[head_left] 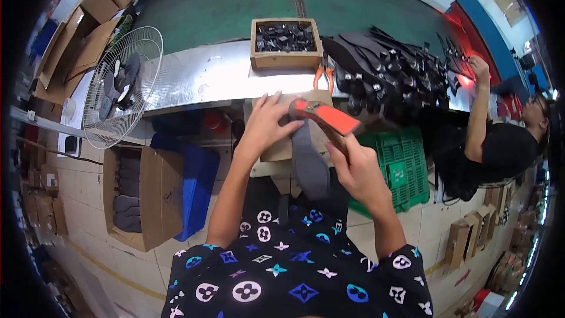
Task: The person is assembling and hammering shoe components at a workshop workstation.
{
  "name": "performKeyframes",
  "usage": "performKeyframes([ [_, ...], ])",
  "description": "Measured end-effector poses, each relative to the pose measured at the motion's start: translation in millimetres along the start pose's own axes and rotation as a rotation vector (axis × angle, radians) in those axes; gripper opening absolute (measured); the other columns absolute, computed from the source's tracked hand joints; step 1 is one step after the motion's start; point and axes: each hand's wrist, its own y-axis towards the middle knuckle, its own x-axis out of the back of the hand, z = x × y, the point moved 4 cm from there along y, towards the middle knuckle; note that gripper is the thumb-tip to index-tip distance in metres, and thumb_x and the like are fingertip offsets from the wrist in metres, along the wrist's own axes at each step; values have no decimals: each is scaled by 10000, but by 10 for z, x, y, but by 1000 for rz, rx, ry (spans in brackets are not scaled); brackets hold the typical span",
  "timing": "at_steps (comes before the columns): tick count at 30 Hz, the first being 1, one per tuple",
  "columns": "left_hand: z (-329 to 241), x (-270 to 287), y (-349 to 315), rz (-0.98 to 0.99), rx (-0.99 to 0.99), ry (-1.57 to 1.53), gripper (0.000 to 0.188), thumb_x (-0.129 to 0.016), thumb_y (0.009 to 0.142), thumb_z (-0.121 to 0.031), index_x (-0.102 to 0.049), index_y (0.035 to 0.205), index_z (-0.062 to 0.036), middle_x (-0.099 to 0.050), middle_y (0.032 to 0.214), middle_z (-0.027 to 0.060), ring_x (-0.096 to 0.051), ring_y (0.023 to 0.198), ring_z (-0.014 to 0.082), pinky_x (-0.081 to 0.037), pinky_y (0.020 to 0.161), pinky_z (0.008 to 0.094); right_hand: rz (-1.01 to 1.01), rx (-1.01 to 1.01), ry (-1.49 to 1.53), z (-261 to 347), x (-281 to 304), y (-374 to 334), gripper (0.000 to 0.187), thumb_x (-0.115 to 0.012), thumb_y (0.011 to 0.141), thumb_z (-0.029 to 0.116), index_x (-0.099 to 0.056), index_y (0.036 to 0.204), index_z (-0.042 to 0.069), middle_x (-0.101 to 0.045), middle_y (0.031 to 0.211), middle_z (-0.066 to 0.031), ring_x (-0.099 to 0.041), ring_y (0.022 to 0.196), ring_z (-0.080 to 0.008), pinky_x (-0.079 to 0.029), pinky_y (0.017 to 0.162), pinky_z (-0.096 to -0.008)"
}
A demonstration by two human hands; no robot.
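My right hand [360,172] is closed around the handle of a hammer [329,119] with an orange-red head. The head hangs over the far end of a dark grey shoe insole [311,168] and hides that end. My left hand [268,123] lies across a pale work block [281,152], its thumb pressed against the insole's far end and some fingers stretched along the block. The insole's broad end sticks out toward me past the block. Just beyond, orange-handled pliers [330,79] lie by a wooden box [284,62] of small black parts.
A heap of dark insoles with black parts [382,76] covers the bench at right. Beneath it stands a green crate [400,165]. A fan [122,85], a carton of insoles [159,200] and a blue bin [200,182] are at left. A co-worker [509,147] sits at right.
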Motion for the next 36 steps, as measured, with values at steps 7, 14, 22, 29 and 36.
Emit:
performKeyframes([
  [7, -604, 345, -376, 91, -67, -479, 177, -681, 880, -155, -689, 964, 1, -634, 801, 116, -652, 765, 264, -476, 684, 336, -173, 149, -226, -45, 163, 141, 181, -646, 909, 115, -586, 1057, 31, -639, 789, -150, -640, 658, -353, -493, 567, -414],
  [14, -1156, 589, -722, 244, 204, -934, 215, -656, 916, -142, -669, 825, 53, -560, 713, 80, -529, 644, 128, -383, 576, 288, 25, 329, -653, -346, -309, 273, 249, -662, 903, 171, -652, 1113, 39, -627, 920, -118, -622, 852, -306, -491, 761, -411],
  [22, -1331, 651, -793, 374, 348, -1189, 211, -597, 973, -156, -672, 917, 34, -636, 827, 83, -629, 845, 161, -474, 759, 280, 270, -28, 1106, -11, -496, -164, 548, -513, 989, 542, -638, 979, 9, -589, 1036, -144, -569, 1013, -252, -460, 919, -388],
  [29, -1376, 690, -774, 483, 291, -1098, 230, -591, 980, -184, -669, 988, 32, -660, 956, 104, -618, 938, 182, -469, 836, 299, 261, -94, 1146, 74, -491, -268, 588, -501, 955, 622, -617, 934, 46, -563, 1063, -128, -519, 1009, -215, -421, 931, -357],
  [36, -387, 1601, -683, -695, 493, -184, 225, -588, 981, -195, -674, 984, 13, -615, 927, 70, -591, 866, 158, -484, 774, 291, -211, -153, 376, -488, -160, -66, 263, -613, 974, 141, -608, 1195, -1, -584, 1243, -125, -629, 1023, -211, -501, 892, -315],
])
